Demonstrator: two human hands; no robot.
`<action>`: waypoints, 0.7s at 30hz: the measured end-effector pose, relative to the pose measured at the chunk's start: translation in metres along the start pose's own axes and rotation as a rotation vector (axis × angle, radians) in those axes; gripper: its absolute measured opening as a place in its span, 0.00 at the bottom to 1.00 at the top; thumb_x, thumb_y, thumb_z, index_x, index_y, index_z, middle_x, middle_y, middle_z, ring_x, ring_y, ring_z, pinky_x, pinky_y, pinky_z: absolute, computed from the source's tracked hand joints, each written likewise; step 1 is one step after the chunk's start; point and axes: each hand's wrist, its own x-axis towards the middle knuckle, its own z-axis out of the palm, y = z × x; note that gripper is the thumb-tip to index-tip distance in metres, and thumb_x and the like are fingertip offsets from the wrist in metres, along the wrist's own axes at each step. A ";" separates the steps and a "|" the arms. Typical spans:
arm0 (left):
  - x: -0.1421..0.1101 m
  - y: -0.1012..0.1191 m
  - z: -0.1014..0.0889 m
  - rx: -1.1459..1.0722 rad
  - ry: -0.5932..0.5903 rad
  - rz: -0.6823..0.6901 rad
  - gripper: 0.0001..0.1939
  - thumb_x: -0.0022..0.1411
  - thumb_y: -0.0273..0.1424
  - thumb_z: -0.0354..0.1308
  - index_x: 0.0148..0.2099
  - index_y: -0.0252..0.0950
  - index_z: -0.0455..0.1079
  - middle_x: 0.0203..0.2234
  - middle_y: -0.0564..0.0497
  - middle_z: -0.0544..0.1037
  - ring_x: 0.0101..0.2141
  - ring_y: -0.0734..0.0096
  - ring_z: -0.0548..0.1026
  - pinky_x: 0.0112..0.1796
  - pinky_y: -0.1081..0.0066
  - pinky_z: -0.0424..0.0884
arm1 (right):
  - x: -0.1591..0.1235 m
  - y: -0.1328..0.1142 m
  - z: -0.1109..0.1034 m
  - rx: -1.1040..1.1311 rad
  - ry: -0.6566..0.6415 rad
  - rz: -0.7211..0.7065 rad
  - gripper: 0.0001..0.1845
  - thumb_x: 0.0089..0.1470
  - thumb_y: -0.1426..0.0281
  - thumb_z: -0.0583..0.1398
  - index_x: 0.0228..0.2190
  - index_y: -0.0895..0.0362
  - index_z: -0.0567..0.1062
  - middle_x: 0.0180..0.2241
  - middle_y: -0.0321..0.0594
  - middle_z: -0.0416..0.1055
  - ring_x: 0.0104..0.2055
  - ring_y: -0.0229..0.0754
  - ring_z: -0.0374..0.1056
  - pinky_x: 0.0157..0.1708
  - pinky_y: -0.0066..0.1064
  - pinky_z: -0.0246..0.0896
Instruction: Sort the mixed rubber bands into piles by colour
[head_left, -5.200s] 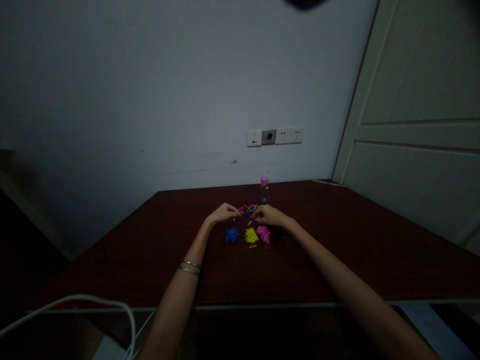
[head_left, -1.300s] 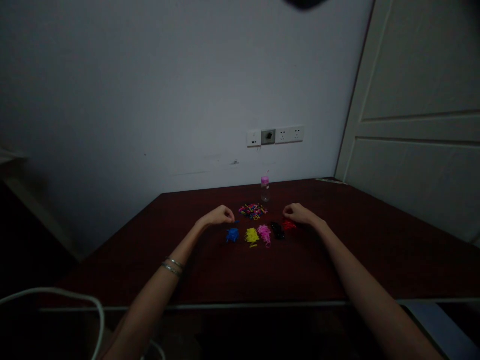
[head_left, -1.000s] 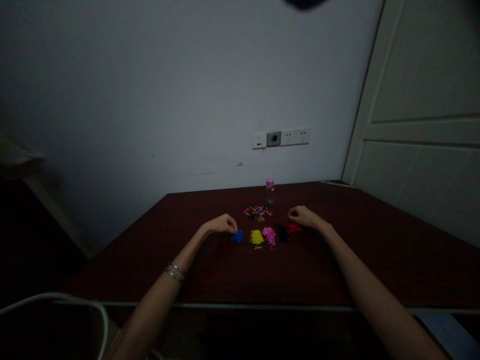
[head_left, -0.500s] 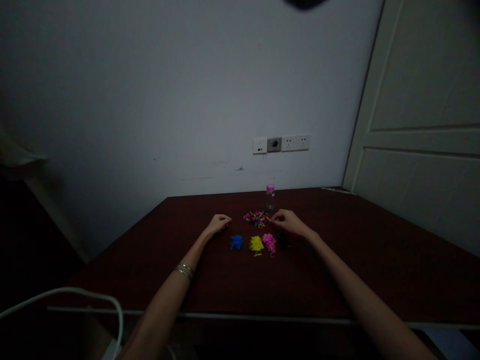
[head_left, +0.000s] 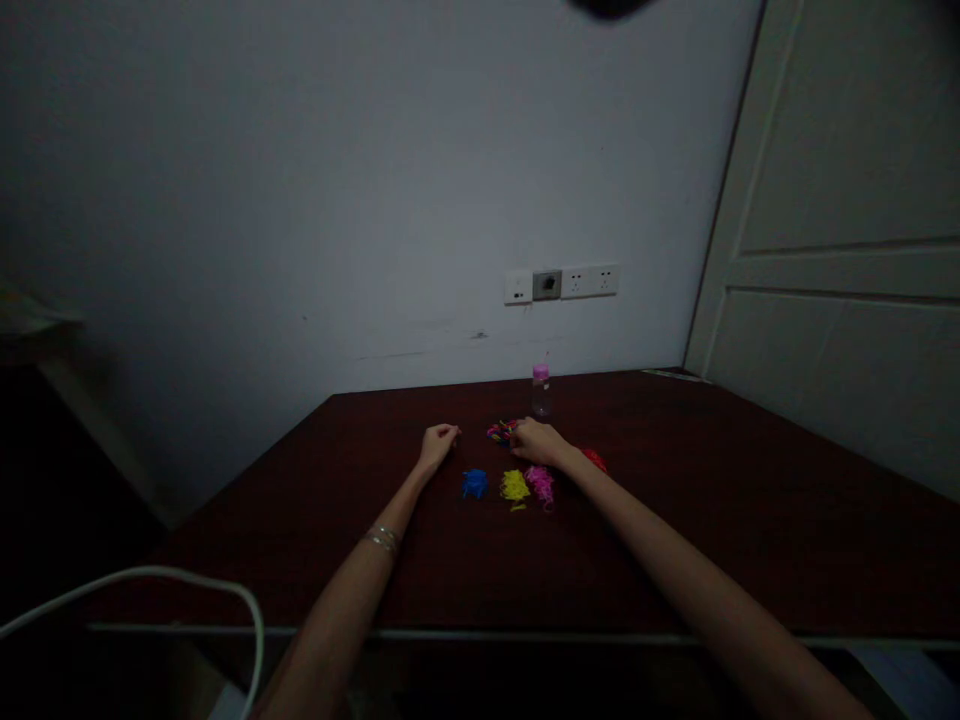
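Observation:
My right hand [head_left: 537,441] reaches into a pile of mixed-colour rubber bands [head_left: 499,433] and covers much of it. Its fingers point down and are drawn together; what they pinch is hidden. To the left of that pile, my left hand [head_left: 438,444] rests by the tabletop with thumb and fingertips pressed together, and anything between them is too small to make out. Nearer me lie sorted heaps of blue rubber bands [head_left: 475,484], yellow rubber bands [head_left: 514,486] and pink rubber bands [head_left: 541,484]. Red rubber bands [head_left: 595,459] show partly behind my right forearm.
A clear bottle with a pink lid [head_left: 541,391] stands behind the mixed pile. The dark red table [head_left: 300,530] meets a wall with sockets [head_left: 576,283]. A white cable [head_left: 172,572] loops at the lower left, and a pale door [head_left: 840,330] stands at the right.
My right hand has moved left from the mixed pile's right edge to over it. Red rubber bands now show beside the right forearm. My left hand has barely moved.

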 end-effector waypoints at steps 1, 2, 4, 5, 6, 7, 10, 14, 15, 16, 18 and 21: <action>0.000 -0.001 0.000 -0.003 0.003 0.005 0.15 0.50 0.37 0.51 0.28 0.29 0.70 0.13 0.56 0.64 0.14 0.81 0.58 0.19 0.78 0.52 | 0.001 -0.002 0.000 -0.027 -0.001 0.004 0.09 0.48 0.70 0.56 0.31 0.58 0.74 0.38 0.47 0.69 0.43 0.46 0.64 0.32 0.26 0.59; 0.000 -0.001 0.000 -0.006 0.007 0.011 0.15 0.50 0.38 0.51 0.28 0.29 0.70 0.12 0.56 0.64 0.14 0.81 0.58 0.19 0.78 0.53 | 0.001 -0.004 0.000 -0.047 0.002 0.010 0.10 0.49 0.70 0.55 0.32 0.59 0.74 0.39 0.48 0.69 0.43 0.47 0.64 0.33 0.27 0.59; 0.002 -0.003 -0.001 -0.007 0.013 0.028 0.16 0.50 0.38 0.51 0.27 0.29 0.70 0.12 0.56 0.64 0.15 0.81 0.58 0.19 0.78 0.53 | 0.000 -0.007 0.001 -0.061 0.009 0.024 0.10 0.50 0.70 0.53 0.33 0.59 0.73 0.40 0.49 0.68 0.42 0.46 0.64 0.33 0.28 0.60; 0.002 -0.004 -0.001 -0.005 0.017 0.038 0.16 0.50 0.39 0.51 0.26 0.29 0.70 0.12 0.56 0.64 0.15 0.80 0.58 0.20 0.78 0.53 | -0.001 -0.007 0.001 -0.060 0.014 0.028 0.11 0.51 0.70 0.53 0.34 0.59 0.73 0.40 0.50 0.68 0.42 0.46 0.64 0.34 0.28 0.60; 0.003 -0.005 -0.001 -0.002 0.019 0.048 0.16 0.50 0.39 0.51 0.26 0.29 0.70 0.12 0.56 0.64 0.15 0.80 0.59 0.20 0.78 0.54 | -0.002 -0.007 0.002 -0.052 0.021 0.029 0.10 0.51 0.71 0.53 0.33 0.59 0.73 0.40 0.49 0.68 0.42 0.46 0.64 0.34 0.28 0.59; 0.004 -0.006 -0.001 0.002 0.021 0.055 0.17 0.50 0.39 0.51 0.26 0.29 0.70 0.12 0.56 0.64 0.15 0.80 0.59 0.20 0.77 0.54 | -0.002 -0.006 0.003 -0.036 0.030 0.024 0.10 0.51 0.71 0.53 0.33 0.58 0.73 0.40 0.49 0.68 0.42 0.45 0.64 0.34 0.27 0.59; 0.006 -0.009 -0.001 0.010 0.026 0.071 0.17 0.50 0.39 0.50 0.26 0.29 0.71 0.12 0.56 0.64 0.15 0.79 0.59 0.21 0.77 0.55 | -0.003 0.002 0.007 0.072 0.081 0.026 0.08 0.49 0.71 0.54 0.30 0.58 0.74 0.37 0.45 0.70 0.40 0.43 0.65 0.32 0.25 0.57; 0.006 -0.009 0.000 0.009 0.026 0.074 0.17 0.50 0.40 0.50 0.27 0.29 0.71 0.12 0.55 0.64 0.15 0.79 0.60 0.21 0.77 0.55 | 0.001 0.021 0.010 0.314 0.112 0.026 0.08 0.47 0.71 0.56 0.27 0.60 0.75 0.29 0.40 0.72 0.31 0.38 0.66 0.28 0.23 0.55; 0.005 -0.009 0.000 0.008 0.025 0.070 0.17 0.50 0.39 0.50 0.27 0.29 0.71 0.12 0.55 0.64 0.15 0.79 0.60 0.21 0.77 0.55 | 0.002 0.025 0.009 0.370 0.114 0.011 0.08 0.46 0.72 0.56 0.27 0.60 0.75 0.28 0.40 0.72 0.29 0.37 0.65 0.28 0.23 0.55; 0.005 -0.008 0.000 0.007 0.025 0.065 0.17 0.51 0.39 0.49 0.27 0.29 0.71 0.12 0.56 0.64 0.15 0.79 0.60 0.21 0.77 0.55 | 0.002 0.029 0.008 0.419 0.120 -0.006 0.08 0.46 0.72 0.56 0.26 0.61 0.76 0.27 0.39 0.72 0.28 0.36 0.65 0.28 0.23 0.55; 0.004 -0.006 0.000 0.006 0.021 0.061 0.17 0.51 0.38 0.49 0.27 0.29 0.71 0.12 0.55 0.64 0.15 0.79 0.60 0.21 0.77 0.55 | 0.003 0.034 0.006 0.498 0.149 -0.030 0.08 0.45 0.72 0.57 0.25 0.61 0.76 0.27 0.39 0.72 0.28 0.36 0.65 0.28 0.23 0.56; 0.003 -0.004 0.000 0.011 0.019 0.069 0.17 0.51 0.38 0.50 0.27 0.29 0.71 0.12 0.55 0.64 0.16 0.78 0.61 0.21 0.77 0.56 | 0.002 0.038 0.002 0.588 0.183 -0.044 0.10 0.44 0.71 0.57 0.26 0.63 0.76 0.26 0.40 0.72 0.28 0.37 0.65 0.29 0.24 0.56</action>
